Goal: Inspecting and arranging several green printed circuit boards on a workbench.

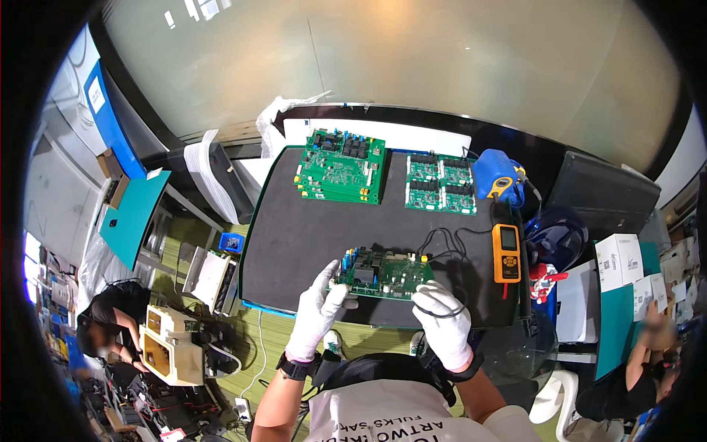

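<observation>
My left hand [318, 306] and right hand [442, 313] hold one green circuit board [394, 277] by its ends. Stacked boards [337, 175] lie on the desk [283, 247], upper centre of frame.

A pale, glossy wall [471, 66] spans the far side of the room I watch remotely, warm light glowing across it. Green floor [283, 346] surrounds a dark-topped worktable [276, 254]; teal-topped tables [136, 221] stand left and right, a white chair [557, 395] near right.
</observation>
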Tool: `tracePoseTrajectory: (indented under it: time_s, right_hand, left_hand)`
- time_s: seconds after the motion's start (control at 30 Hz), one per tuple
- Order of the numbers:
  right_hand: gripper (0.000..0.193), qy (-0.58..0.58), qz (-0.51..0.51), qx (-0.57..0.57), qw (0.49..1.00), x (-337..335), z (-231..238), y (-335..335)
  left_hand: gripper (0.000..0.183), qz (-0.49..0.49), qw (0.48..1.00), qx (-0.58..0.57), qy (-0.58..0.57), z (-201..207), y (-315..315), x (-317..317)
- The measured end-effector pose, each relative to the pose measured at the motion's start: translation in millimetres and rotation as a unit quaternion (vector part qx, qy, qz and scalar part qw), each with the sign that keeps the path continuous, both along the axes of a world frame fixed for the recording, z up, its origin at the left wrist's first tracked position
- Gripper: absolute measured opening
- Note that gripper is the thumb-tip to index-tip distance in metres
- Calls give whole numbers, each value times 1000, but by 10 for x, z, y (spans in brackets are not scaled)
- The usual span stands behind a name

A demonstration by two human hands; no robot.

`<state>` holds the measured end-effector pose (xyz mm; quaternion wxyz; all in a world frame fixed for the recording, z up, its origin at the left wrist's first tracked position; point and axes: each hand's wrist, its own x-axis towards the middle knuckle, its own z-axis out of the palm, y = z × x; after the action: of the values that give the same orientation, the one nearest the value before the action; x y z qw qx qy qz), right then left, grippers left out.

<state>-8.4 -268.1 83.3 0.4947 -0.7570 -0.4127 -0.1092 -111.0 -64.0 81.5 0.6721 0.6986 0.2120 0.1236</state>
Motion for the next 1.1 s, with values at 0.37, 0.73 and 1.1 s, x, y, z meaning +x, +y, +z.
tracePoseTrajectory:
  time_s: [0.37, 0.73, 1.1]
  right_hand:
    - [22, 278, -44, 165, 945, 321, -293, -345]
    - [24, 181, -204, 17, 962, 696, -866, -837]
    - [19, 273, -177, 182, 928, 1158, -87, -1081]
  left_hand:
    - [66, 4, 995, -103, -6, 20, -25, -88]
    - [34, 28, 962, -271, 22, -518, 523, -249]
    - [41, -98, 965, -235, 59, -501, 1260, 81]
